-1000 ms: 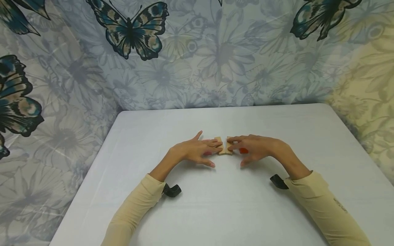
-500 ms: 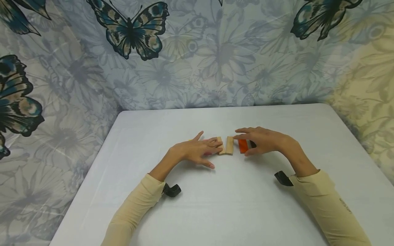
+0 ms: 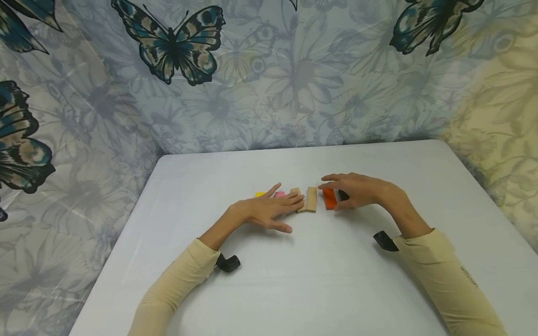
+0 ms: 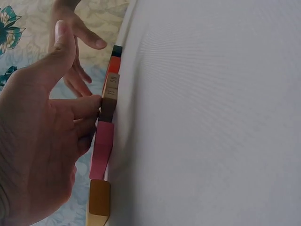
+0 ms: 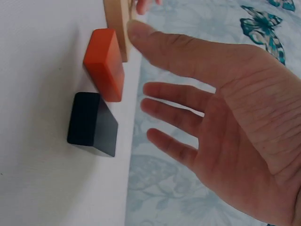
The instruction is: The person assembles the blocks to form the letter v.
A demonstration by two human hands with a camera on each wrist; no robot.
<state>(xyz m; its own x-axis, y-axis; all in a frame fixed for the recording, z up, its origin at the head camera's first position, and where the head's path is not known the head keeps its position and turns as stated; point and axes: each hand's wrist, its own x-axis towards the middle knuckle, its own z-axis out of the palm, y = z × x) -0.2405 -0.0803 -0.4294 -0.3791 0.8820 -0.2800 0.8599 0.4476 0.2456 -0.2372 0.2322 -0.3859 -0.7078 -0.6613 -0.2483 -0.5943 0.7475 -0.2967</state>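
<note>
Small rectangular blocks lie in a row on the white table. My left hand (image 3: 269, 212) has its fingers extended over the left plain wooden block (image 3: 295, 192), fingertips right at it. The right plain wooden block (image 3: 311, 199) lies beside it; printed numbers show on the wooden ends (image 4: 111, 87) in the left wrist view. A pink block (image 4: 101, 150) and a yellow block (image 4: 99, 200) are partly hidden under my left hand in the head view. My right hand (image 3: 361, 190), fingers loosely extended and holding nothing, hovers over the orange block (image 5: 102, 61) and the black block (image 5: 89, 122).
The white table (image 3: 294, 280) spreads out in front of the row. Behind it hangs a cloth (image 3: 302, 84) printed with flowers and butterflies. A black wrist mount (image 3: 229, 263) sits under the left sleeve, another black mount (image 3: 385, 241) by the right sleeve.
My right hand has lifted off the right wooden block and moved right, uncovering the orange and black blocks. My left hand stays nearly in place. The head view has shifted slightly.
</note>
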